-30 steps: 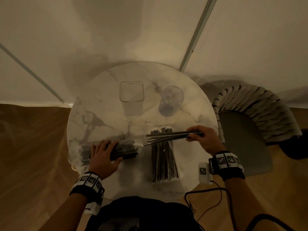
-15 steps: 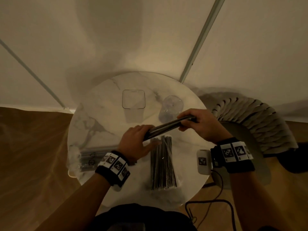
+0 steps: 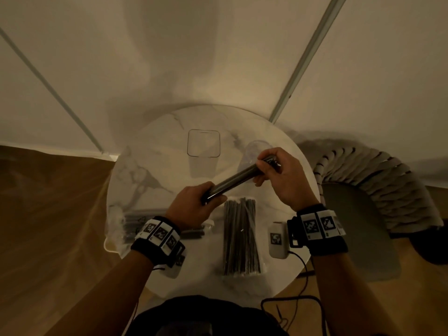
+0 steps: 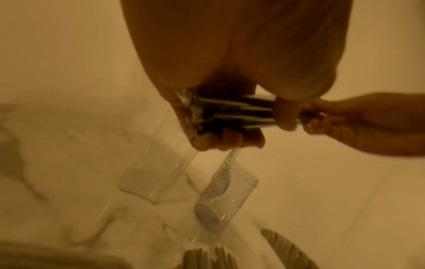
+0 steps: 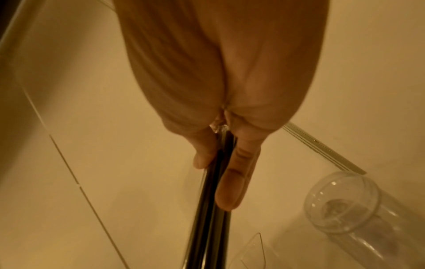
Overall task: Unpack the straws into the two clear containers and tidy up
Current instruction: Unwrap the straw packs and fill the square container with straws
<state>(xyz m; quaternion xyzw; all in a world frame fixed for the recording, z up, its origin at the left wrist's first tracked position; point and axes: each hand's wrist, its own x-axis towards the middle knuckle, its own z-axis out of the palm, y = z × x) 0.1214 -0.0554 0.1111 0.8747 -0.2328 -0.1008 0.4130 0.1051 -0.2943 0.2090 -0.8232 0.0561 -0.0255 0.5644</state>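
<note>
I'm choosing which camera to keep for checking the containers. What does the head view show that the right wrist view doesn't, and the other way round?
Only the head view shows the left hand gripping the bundle's near end, the straw pack and the second pack lying on the marble table, and the chair.

Only the right wrist view shows the right hand's fingers closed along the bundle, and straight into the round container's mouth.

Both show the right hand, the held straw bundle, the round container and the square container.

bare marble (image 3: 155,190) left of square container (image 3: 203,143) (round container (image 3: 254,147) beside)
</note>
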